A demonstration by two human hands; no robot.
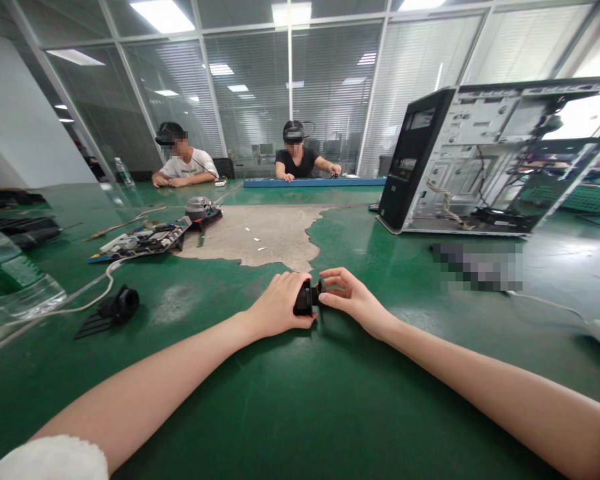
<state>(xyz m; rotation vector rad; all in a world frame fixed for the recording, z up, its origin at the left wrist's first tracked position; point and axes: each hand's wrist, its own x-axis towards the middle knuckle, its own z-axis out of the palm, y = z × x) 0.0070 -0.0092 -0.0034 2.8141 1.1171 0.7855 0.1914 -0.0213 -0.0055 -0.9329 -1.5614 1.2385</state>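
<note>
A black block point(303, 299) sits between the two hands, just above the green table point(300, 420), with a round black end point(322, 288) standing out on its right side. Work on it looks to be in progress rather than finished, since both hands are on it. Whether the two parts are fastened together or only meeting cannot be told, nor how much remains to be done.

The left hand point(279, 305) is closed around the block, fingers over the top and thumb below. The right hand point(353, 301) is half curled, its thumb and fingertips lightly about the round end, the other fingers loosely bent. The hands are close but apart, bridged by the part.

Well to the left of the left hand lies a black bracket with a round collar point(120, 307), untouched. Beyond it are a circuit board point(147, 240) and a clear plastic bottle point(20, 273). Past the right hand stands an open HP computer tower point(416, 163); far beyond both hands, two co-workers sit at the table.
</note>
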